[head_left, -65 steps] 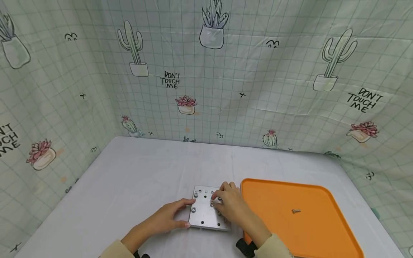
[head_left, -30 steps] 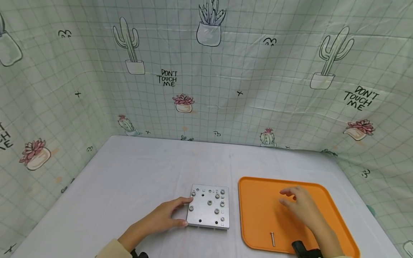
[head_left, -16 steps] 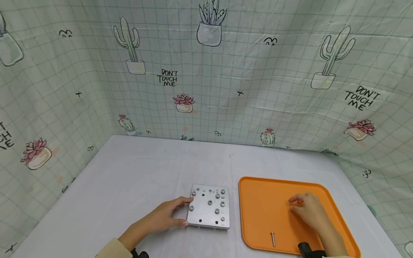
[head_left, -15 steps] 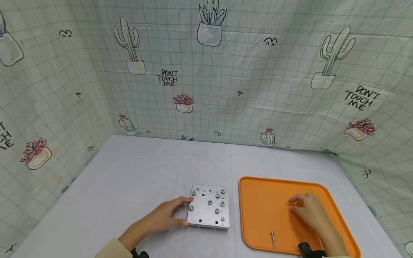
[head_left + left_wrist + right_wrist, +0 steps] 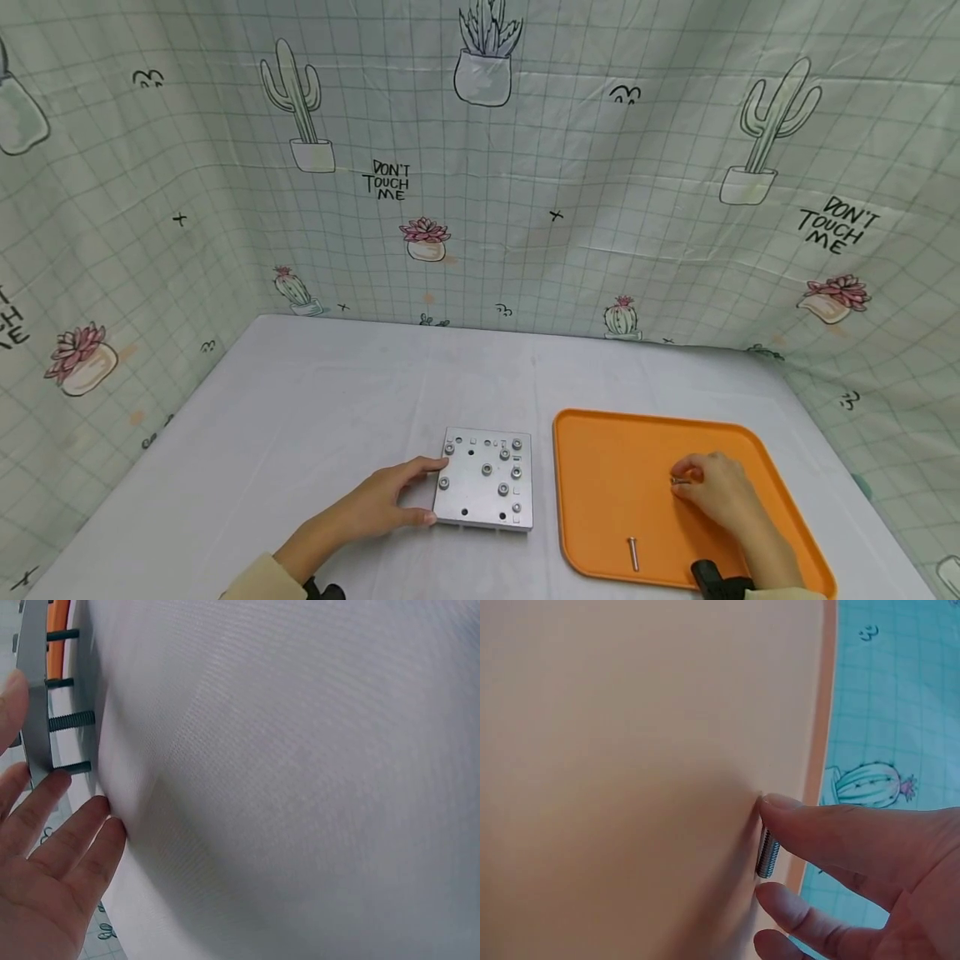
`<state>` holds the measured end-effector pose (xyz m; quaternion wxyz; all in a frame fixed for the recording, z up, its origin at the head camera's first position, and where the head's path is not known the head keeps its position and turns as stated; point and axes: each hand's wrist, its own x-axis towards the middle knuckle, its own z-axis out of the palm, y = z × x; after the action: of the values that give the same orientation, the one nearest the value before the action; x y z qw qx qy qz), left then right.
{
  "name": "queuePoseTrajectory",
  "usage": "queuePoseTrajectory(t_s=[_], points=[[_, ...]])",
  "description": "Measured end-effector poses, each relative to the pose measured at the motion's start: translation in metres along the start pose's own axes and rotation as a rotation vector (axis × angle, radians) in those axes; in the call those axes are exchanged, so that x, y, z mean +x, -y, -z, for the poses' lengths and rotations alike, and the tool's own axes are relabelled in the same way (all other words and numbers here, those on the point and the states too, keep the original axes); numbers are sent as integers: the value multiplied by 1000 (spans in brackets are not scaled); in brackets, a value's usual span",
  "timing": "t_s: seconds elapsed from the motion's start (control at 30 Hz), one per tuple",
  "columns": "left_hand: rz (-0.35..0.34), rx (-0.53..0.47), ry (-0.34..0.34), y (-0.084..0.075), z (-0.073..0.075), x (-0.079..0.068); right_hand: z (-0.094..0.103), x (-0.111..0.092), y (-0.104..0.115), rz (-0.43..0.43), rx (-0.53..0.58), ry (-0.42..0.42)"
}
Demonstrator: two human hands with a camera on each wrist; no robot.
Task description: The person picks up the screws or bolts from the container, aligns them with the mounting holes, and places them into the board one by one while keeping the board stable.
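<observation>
The straight, spread fingers of my left hand (image 5: 390, 497) touch the left edge of a square silver metal plate (image 5: 474, 492) in the head view. Several socket-head screws stand in the plate's holes, and other holes are bare. Threaded ends (image 5: 73, 721) stick out beneath it in the left wrist view. Over the orange tray (image 5: 600, 433), my right hand (image 5: 720, 492) pinches a small metal screw (image 5: 768, 853) at its fingertips. In the right wrist view its threaded end shows below the thumb; the rest is hidden.
Another screw (image 5: 633, 553) lies near the tray's front rim. The tray stands to the right of the plate on a white-covered table (image 5: 337, 400). A patterned cloth (image 5: 525, 183) hangs around the back and sides.
My right hand has moved from the plate rightward to the tray, and a screw now shows between its fingertips. My left hand stays at the plate's edge.
</observation>
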<state>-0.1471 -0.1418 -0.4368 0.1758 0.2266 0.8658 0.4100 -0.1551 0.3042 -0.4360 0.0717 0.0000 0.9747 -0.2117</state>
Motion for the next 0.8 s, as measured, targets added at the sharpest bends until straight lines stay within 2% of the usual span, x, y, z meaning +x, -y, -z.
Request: queuePoseTrajectory(t_s=[0.13,0.4,0.8], points=[[1,-1,2,1,0,0,1,1,1,-22,-17,20],[7,0,-1,1,0,1,2,1,2,-14,-50,10],[13,3,-2,1,0,0,3,1,4,-52,-61,6]])
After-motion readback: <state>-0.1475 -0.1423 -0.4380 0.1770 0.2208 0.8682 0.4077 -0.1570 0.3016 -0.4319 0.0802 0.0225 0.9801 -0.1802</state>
